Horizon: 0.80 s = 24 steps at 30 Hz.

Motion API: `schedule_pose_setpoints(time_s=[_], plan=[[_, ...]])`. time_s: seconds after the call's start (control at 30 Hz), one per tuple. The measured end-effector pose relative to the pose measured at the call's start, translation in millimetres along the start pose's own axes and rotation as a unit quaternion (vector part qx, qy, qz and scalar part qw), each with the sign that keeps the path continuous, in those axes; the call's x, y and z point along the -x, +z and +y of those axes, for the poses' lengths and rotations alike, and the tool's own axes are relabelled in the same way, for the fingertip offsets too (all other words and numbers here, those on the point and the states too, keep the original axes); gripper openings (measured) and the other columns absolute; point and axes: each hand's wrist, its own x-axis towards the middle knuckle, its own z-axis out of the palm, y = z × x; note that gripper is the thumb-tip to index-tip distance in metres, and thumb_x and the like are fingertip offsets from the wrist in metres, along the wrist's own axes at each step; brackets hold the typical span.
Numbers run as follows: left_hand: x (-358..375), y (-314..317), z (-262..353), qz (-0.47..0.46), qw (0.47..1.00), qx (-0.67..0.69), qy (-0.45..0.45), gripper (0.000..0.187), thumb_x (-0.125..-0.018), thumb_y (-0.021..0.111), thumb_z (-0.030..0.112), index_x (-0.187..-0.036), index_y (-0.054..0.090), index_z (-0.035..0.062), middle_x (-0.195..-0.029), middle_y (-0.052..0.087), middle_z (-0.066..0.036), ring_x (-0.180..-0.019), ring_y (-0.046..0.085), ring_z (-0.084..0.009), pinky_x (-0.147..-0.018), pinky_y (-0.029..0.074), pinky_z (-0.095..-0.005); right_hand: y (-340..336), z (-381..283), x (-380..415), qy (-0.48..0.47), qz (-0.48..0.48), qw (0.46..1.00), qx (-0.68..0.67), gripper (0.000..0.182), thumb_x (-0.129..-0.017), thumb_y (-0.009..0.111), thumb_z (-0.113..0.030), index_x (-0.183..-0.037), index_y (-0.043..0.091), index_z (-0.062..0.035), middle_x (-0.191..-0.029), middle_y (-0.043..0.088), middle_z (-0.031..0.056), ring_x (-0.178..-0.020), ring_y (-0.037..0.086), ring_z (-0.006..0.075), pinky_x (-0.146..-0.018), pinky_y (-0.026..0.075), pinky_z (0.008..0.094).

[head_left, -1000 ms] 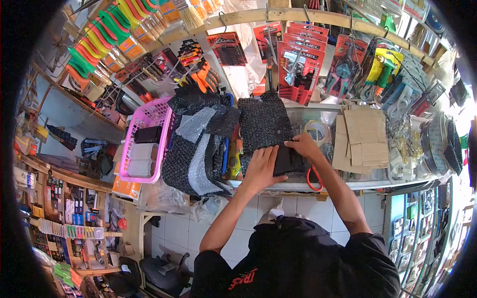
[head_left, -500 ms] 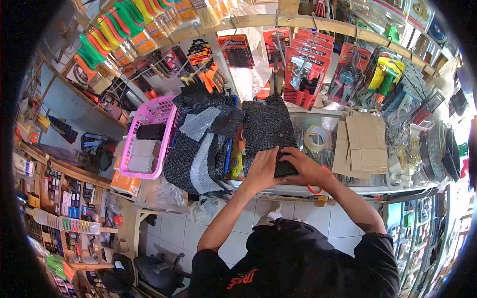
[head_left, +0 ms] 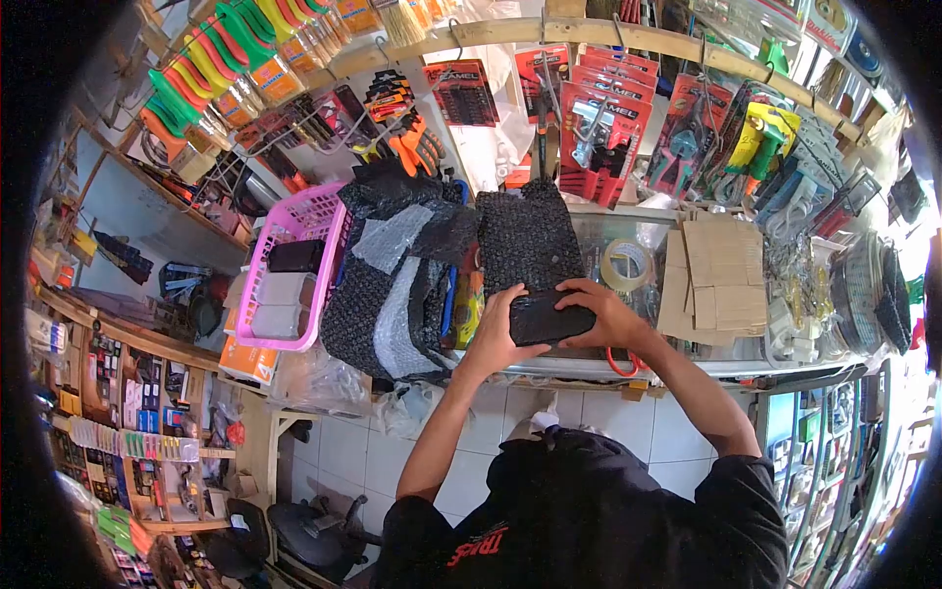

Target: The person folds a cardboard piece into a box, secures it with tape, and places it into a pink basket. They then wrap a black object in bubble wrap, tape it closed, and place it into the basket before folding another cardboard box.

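Observation:
A small dark rectangular packet (head_left: 551, 318) is held level between my two hands at the near edge of the glass counter. My left hand (head_left: 497, 336) grips its left end, thumb along the near side. At its right end my right hand (head_left: 601, 316) has its fingers curled over the top. Just beyond the packet lies a sheet of black bubble wrap (head_left: 530, 236). Red-handled scissors (head_left: 622, 363) show partly beside my right hand. A roll of tape (head_left: 626, 265) rests behind that hand.
Left on the counter are a pink basket (head_left: 329, 257) and a pile of black and clear bubble wrap (head_left: 368, 304). Cardboard pieces (head_left: 721, 280) lie to the right. Packaged tools (head_left: 603, 137) hang from a wooden rail (head_left: 579, 32) beyond the counter.
My hands have spread to the packet's two ends, so more of its dark surface shows. My left hand has shifted slightly left. The view has tilted a little.

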Motion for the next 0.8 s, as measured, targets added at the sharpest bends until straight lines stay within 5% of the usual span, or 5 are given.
schedule_pose_setpoints(time_s=[0.1, 0.33, 0.57, 0.67, 0.8], plan=[[-1, -3, -1, -0.016, 0.999, -0.032, -0.001, 0.114, -0.07, 0.099, 0.046, -0.155, 0.037, 0.0022, -0.144, 0.056, -0.019, -0.135, 0.053, -0.0369, -0.115, 0.041, -0.0492, -3, -8, -2, 0.013, -0.004, 1.0, -0.004, 0.063, -0.065, 0.1, -0.031, -0.118, 0.074, -0.0089, -0.143, 0.06, 0.0152, -0.132, 0.06, 0.0369, -0.112, 0.05, 0.0464], [-22, -16, -1, -0.109, 0.99, 0.009, -0.089, 0.102, -0.07, 0.096, 0.05, -0.145, 0.048, 0.0005, -0.132, 0.06, -0.024, -0.125, 0.059, -0.0431, -0.109, 0.047, -0.0489, -13, -9, -9, 0.073, -0.014, 0.995, -0.062, 0.059, -0.068, 0.098, -0.032, -0.117, 0.074, -0.0078, -0.135, 0.065, 0.0151, -0.127, 0.063, 0.0316, -0.107, 0.051, 0.0406], [-89, -27, -42, -0.271, 0.923, 0.069, -0.265, 0.121, -0.068, 0.092, 0.07, -0.151, 0.045, -0.0035, -0.146, 0.056, -0.026, -0.14, 0.053, -0.0345, -0.114, 0.043, -0.0424, -22, 42, -49, 0.24, -0.11, 0.951, -0.163, 0.054, -0.079, 0.095, -0.03, -0.119, 0.07, -0.0029, -0.109, 0.07, 0.0031, -0.099, 0.065, 0.0134, -0.09, 0.051, 0.0296], [-100, -17, -63, -0.307, 0.892, 0.096, -0.319, 0.12, -0.068, 0.089, 0.074, -0.151, 0.048, -0.0026, -0.145, 0.057, -0.025, -0.141, 0.052, -0.0354, -0.116, 0.041, -0.0404, -21, 59, -59, 0.308, -0.135, 0.914, -0.227, 0.067, -0.08, 0.095, -0.036, -0.128, 0.064, -0.0012, -0.11, 0.068, 0.006, -0.103, 0.064, 0.0161, -0.091, 0.05, 0.0311], [-113, -11, -77, -0.381, 0.871, 0.077, -0.301, 0.118, -0.07, 0.083, 0.079, -0.15, 0.052, -0.0008, -0.148, 0.057, -0.023, -0.142, 0.05, -0.0345, -0.118, 0.038, -0.0396, -31, 52, -71, 0.366, -0.175, 0.909, -0.097, 0.08, -0.079, 0.094, -0.047, -0.133, 0.058, 0.0001, -0.116, 0.067, 0.0097, -0.11, 0.062, 0.0191, -0.094, 0.049, 0.0329]])
